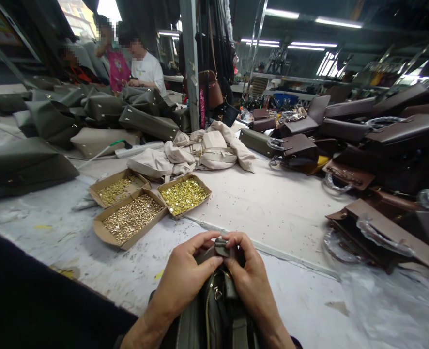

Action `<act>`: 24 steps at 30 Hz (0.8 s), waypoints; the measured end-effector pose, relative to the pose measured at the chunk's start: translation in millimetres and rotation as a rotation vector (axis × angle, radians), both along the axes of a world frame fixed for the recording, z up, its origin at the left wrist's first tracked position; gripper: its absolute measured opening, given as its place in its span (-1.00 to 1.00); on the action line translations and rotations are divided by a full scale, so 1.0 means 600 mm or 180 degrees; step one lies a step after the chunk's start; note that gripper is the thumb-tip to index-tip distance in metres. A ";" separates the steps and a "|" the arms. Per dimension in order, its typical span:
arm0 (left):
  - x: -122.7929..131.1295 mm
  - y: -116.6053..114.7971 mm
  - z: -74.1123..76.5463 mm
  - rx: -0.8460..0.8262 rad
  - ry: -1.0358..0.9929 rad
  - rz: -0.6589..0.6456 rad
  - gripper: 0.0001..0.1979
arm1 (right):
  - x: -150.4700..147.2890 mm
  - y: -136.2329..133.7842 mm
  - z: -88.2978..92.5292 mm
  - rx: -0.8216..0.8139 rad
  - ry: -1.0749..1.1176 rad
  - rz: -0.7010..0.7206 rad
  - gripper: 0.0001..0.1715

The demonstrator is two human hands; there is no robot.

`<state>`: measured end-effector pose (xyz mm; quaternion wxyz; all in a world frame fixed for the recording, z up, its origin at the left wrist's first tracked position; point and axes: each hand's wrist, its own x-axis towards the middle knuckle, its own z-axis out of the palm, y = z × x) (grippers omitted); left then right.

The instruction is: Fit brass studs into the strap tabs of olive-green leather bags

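Observation:
An olive-green handbag (214,317) stands at the near edge of the worktable, between my forearms. My left hand (184,277) and my right hand (250,275) both pinch a small olive strap tab (222,247) at the top of the bag, fingers curled tight round it. A gold zipper (209,298) runs down the bag's open top below my thumbs.
Three cardboard trays of small gold metal fittings (132,218) (115,189) (183,195) lie ahead left. Beige bags (210,150) are heaped in the middle, olive bags (54,121) at left, brown bags (363,155) at right. Two people (145,68) stand at the far left.

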<state>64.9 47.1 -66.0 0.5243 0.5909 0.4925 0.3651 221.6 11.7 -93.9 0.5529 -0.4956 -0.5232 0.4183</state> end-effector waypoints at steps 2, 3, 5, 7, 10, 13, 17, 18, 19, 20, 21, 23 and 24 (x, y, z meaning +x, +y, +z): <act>-0.005 0.003 -0.001 -0.0196 -0.0112 -0.0070 -0.51 | -0.001 0.000 0.003 0.0051 -0.0095 -0.0031 -0.79; -0.006 0.004 -0.001 -0.0277 -0.0162 -0.0094 -0.51 | -0.003 -0.001 0.004 0.0086 -0.0136 -0.0053 -0.77; -0.007 0.007 0.002 -0.0336 -0.0209 -0.0159 -0.56 | -0.004 -0.001 0.006 0.0147 -0.0205 -0.0086 -0.78; -0.005 0.009 0.005 -0.0274 -0.0188 -0.0205 -0.63 | -0.005 -0.001 0.009 0.0194 -0.0284 -0.0103 -0.79; 0.000 0.012 0.008 -0.0221 -0.0123 -0.0206 -0.65 | -0.001 -0.002 0.014 0.0271 -0.0371 -0.0118 -0.77; 0.003 0.014 0.011 -0.0276 -0.0067 -0.0032 -0.58 | 0.010 -0.008 0.024 0.0536 -0.0626 -0.0287 -0.70; 0.004 0.016 0.017 -0.0342 0.0031 0.0174 -0.50 | 0.029 -0.025 0.039 0.0861 -0.1817 -0.0596 -0.94; 0.004 0.016 0.019 -0.0323 0.0061 0.0204 -0.50 | 0.033 -0.029 0.041 0.0840 -0.2112 -0.0572 -0.87; 0.005 0.016 0.020 -0.0297 0.0076 0.0225 -0.50 | 0.035 -0.033 0.042 0.0802 -0.2350 -0.0533 -0.77; 0.006 0.016 0.020 -0.0276 0.0074 0.0232 -0.50 | 0.037 -0.036 0.041 0.0761 -0.2531 -0.0496 -0.71; 0.006 0.016 0.020 -0.0258 0.0057 0.0232 -0.50 | 0.038 -0.039 0.040 0.0720 -0.2646 -0.0447 -0.69; 0.007 0.016 0.018 -0.0233 0.0021 0.0221 -0.51 | 0.036 -0.042 0.035 0.0632 -0.2647 -0.0301 -0.72; 0.008 0.016 0.017 -0.0225 0.0012 0.0220 -0.51 | 0.035 -0.043 0.033 0.0580 -0.2554 -0.0230 -0.75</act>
